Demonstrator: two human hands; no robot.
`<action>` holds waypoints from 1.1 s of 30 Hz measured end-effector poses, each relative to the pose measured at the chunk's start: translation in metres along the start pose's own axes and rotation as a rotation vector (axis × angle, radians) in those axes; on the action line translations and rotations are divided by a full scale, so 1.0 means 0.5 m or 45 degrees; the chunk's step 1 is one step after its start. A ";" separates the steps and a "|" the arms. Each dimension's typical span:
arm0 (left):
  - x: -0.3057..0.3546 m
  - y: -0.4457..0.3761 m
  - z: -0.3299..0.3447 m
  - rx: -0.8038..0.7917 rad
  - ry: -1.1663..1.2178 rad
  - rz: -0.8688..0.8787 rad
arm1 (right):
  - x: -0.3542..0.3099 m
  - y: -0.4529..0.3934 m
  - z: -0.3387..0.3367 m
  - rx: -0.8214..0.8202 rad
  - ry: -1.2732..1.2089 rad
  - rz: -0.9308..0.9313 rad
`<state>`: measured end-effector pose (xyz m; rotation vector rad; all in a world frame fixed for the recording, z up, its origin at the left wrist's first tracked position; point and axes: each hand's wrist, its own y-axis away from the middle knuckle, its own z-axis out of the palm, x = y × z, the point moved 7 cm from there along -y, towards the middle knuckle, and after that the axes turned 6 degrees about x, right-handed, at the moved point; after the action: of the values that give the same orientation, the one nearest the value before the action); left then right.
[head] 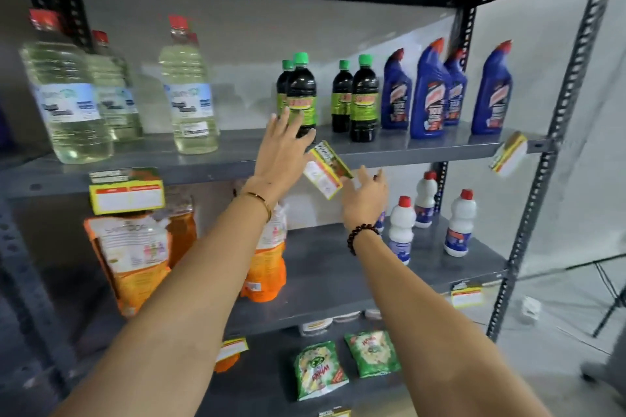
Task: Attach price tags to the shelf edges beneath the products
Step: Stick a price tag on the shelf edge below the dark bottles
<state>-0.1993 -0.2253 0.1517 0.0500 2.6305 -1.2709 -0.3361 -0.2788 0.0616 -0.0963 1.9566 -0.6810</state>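
Your left hand is up at the front edge of the upper shelf, grip released, fingers spread flat, fingertips over the base of a dark green-capped bottle. A gold bangle sits on that wrist. Just right of that grip, a price tag hangs tilted at the shelf edge, its top corner by your left fingers. Your right hand is just below and right of the tag, grip loose, fingers reaching toward its lower edge; can't tell if they touch. Beaded bracelet on that wrist. Far left of your grips, another tag sits on the same edge; far right, a third tag hangs tilted under the blue bottles. Below your right grip stand white bottles.
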 end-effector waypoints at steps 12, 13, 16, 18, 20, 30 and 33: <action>0.080 -0.040 0.037 -0.080 -0.186 -0.099 | 0.006 -0.066 0.016 -0.118 0.066 -0.314; 0.084 -0.041 0.035 -0.079 -0.205 -0.101 | 0.001 -0.071 0.016 -0.129 0.077 -0.347; 0.090 -0.047 0.031 -0.073 -0.200 -0.112 | -0.009 -0.083 0.016 -0.189 0.153 -0.470; 0.089 -0.044 0.031 -0.088 -0.184 -0.103 | -0.018 -0.084 0.011 -0.222 0.180 -0.575; 0.082 -0.036 0.030 -0.070 -0.104 -0.140 | -0.027 -0.091 -0.002 -0.238 0.166 -0.669; 0.100 0.005 0.081 -0.151 0.399 -0.521 | -0.004 -0.180 -0.045 -0.552 0.129 -0.724; 0.097 0.006 0.086 -0.049 0.371 -0.572 | -0.001 -0.189 -0.042 -0.520 0.101 -0.724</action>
<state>-0.2384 -0.2600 0.1131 -0.4155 3.0308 -1.4356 -0.3748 -0.3492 0.1160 -0.9139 2.1334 -0.6342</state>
